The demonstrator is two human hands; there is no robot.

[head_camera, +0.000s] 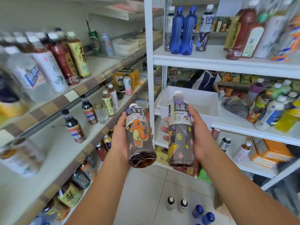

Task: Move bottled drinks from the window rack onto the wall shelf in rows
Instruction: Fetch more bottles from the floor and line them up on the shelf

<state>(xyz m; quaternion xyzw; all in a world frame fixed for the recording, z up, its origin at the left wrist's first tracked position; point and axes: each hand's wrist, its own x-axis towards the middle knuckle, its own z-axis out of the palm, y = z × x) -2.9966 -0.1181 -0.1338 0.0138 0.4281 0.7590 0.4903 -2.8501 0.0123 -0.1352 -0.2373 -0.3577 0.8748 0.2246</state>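
We carry two tea bottles, left hand [119,135] clamped on one [138,135], right hand [198,135] on another [181,132]; wall shelf [103,75] partly stocked, window rack [227,62] far from emptied.

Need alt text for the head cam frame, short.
Each hand holds a Suntory oolong tea bottle: left hand the orange-character bottle, right hand the yellow-character bottle. Wall shelf of drinks at left, white rack of bottles at right, more bottles on the floor.
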